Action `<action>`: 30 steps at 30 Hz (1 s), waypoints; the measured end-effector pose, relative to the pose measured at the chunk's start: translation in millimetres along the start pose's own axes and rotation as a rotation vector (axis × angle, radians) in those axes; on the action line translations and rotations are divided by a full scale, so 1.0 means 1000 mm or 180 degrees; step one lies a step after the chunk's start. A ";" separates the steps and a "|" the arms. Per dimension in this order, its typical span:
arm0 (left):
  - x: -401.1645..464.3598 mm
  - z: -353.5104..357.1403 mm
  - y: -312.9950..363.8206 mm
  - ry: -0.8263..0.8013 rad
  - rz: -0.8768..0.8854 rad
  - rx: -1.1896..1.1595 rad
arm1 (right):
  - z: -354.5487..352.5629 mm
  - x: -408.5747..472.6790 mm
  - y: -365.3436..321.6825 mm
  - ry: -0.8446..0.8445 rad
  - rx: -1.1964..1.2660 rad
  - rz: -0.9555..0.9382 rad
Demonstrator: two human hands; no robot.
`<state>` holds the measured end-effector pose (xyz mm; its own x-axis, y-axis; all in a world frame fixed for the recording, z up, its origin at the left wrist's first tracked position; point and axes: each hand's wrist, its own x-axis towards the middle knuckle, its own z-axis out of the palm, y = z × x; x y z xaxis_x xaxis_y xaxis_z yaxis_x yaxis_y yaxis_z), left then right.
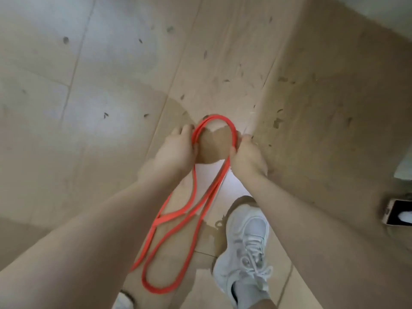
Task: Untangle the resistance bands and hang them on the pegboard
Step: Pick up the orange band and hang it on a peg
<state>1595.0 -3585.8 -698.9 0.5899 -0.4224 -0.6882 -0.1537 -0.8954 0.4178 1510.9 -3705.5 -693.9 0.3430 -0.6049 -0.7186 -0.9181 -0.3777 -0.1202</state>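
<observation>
head view: 2 hands hold a red band above a tiled floor

head view, looking straight down. no brand, label or writing can be read on anything here; the picture is soft and slightly blurred.

the resistance band (196,210) is a thin, flat strip of bright orange-red rubber, gathered into several loops. its top forms a rounded arch stretched between the 2 hands, and the strands there run side by side, doubled up. below the hands the loops hang down between the forearms, cross one another about halfway, and end in a long narrow loop near the bottom of the frame, above the floor.

the left hand (176,150) has its grip closed on the left side of the arch, fingers curled round the strands. the right hand (248,155) has its grip closed on the right side in the same way, knuckles up. the hands are near each other, with the arch between them.

beneath is a floor (89,85) of pale beige tiles with dark flecks and thin grout lines. a white laced sneaker (245,248) stands on it at lower right, under the right forearm. at the right edge lies a small dark object (398,211), too blurred to identify.
</observation>
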 end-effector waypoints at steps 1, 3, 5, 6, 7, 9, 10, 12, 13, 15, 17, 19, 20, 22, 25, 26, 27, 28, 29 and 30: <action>0.010 0.012 -0.003 0.0037 -0.0075 0.0023 | 0.012 0.010 0.002 0.0136 0.0033 0.0031; 0.023 0.030 -0.007 0.0143 -0.0254 0.0083 | 0.029 0.024 0.006 0.0350 0.0235 0.0093; 0.029 0.040 -0.006 0.0370 -0.0342 0.0105 | 0.041 0.029 0.008 0.0391 0.0515 -0.0011; 0.029 0.042 -0.005 0.0487 -0.0355 0.0000 | 0.043 0.028 0.008 0.0361 0.0657 -0.0183; 0.028 0.043 -0.004 0.0541 -0.0347 -0.0201 | 0.044 0.026 0.008 0.0330 0.0819 -0.0378; 0.015 0.038 -0.001 0.0480 -0.0426 -0.0531 | 0.036 0.016 0.007 0.0272 0.1107 -0.0607; 0.004 0.033 0.000 0.0447 -0.0521 -0.0564 | 0.028 0.008 0.006 0.0210 0.1284 -0.0592; -0.022 0.014 0.006 0.0509 -0.0552 -0.0541 | 0.007 -0.014 0.003 -0.0045 0.1795 -0.0520; -0.035 0.002 0.010 0.0560 -0.0472 -0.0614 | -0.005 -0.027 0.000 -0.0164 0.1994 -0.0543; -0.061 -0.029 0.022 0.0518 -0.0307 -0.1081 | -0.034 -0.057 -0.008 -0.0314 0.2159 -0.0660; -0.088 -0.069 0.037 0.0359 -0.0171 -0.1424 | -0.067 -0.094 -0.015 -0.0290 0.2240 -0.0729; -0.116 -0.115 0.052 0.0312 0.0030 -0.1582 | -0.104 -0.134 -0.023 -0.0188 0.2282 -0.0780; -0.130 -0.140 0.059 0.0318 0.0140 -0.1585 | -0.123 -0.154 -0.028 -0.0128 0.2275 -0.0831; -0.161 -0.190 0.079 0.0353 0.0335 -0.1542 | -0.163 -0.194 -0.043 0.0020 0.2239 -0.0970; -0.215 -0.256 0.116 0.0343 0.0626 -0.1549 | -0.225 -0.255 -0.069 0.0283 0.2409 -0.1104; -0.233 -0.276 0.128 0.0372 0.0693 -0.1614 | -0.245 -0.277 -0.076 0.0345 0.2507 -0.1126; -0.251 -0.294 0.139 0.0434 0.0768 -0.1641 | -0.263 -0.299 -0.082 0.0448 0.2579 -0.1160; -0.271 -0.311 0.149 0.0538 0.0848 -0.1630 | -0.280 -0.322 -0.087 0.0598 0.2604 -0.1180; -0.290 -0.328 0.160 0.0632 0.0915 -0.1641 | -0.298 -0.346 -0.092 0.0772 0.2613 -0.1202; -0.310 -0.344 0.170 0.0681 0.1012 -0.1732 | -0.316 -0.369 -0.097 0.0932 0.2637 -0.1240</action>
<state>1658.8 -3558.9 -210.7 0.7349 -0.5666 -0.3725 0.0429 -0.5094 0.8595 1536.0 -3667.1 -200.9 0.5866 -0.7351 -0.3399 -0.5396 -0.0417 -0.8409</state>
